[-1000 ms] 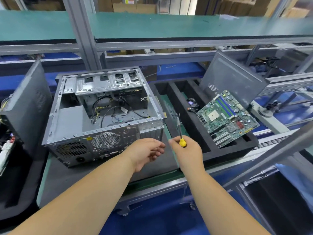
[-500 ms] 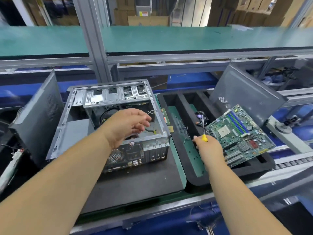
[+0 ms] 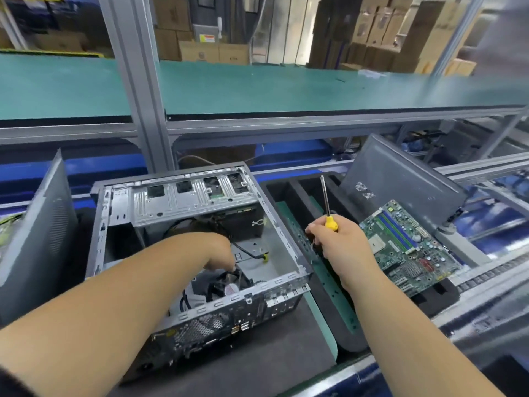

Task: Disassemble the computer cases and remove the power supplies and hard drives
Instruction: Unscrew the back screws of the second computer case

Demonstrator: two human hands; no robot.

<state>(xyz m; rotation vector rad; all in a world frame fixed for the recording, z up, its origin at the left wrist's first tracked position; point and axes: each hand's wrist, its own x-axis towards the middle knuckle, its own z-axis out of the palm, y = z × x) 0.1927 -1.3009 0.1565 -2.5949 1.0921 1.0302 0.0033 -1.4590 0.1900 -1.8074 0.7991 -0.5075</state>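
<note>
An open computer case (image 3: 183, 253) lies on its side on a dark mat (image 3: 257, 359) at the near left part of the bench (image 3: 352, 365), its open face turned up and its port panel facing the near edge. The left hand (image 3: 220, 250) reaches down into the case among black cables (image 3: 226, 279) near the middle of the cavity; its fingers are bent downward and mostly hidden behind the wrist, so whether they grip a cable cannot be told. The right hand (image 3: 340, 247) hovers just past the case's right wall, over a green strip (image 3: 329, 270) lying in a black foam tray (image 3: 315, 282) that sits to the right of the mat. Its fingers are curled round a yellow-handled screwdriver (image 3: 327, 207), whose shaft points up and slightly away from the person. A green motherboard (image 3: 409, 245) rests tilted on the right side of the tray, towards the bench's right edge. Behind it a grey side panel (image 3: 400, 181) leans upright, and another grey panel (image 3: 37, 233) stands at the left edge beside the case. At the far end of the case a metal drive cage (image 3: 186, 199) spans its width. A green conveyor shelf (image 3: 286, 87) runs along above the far edge.
</note>
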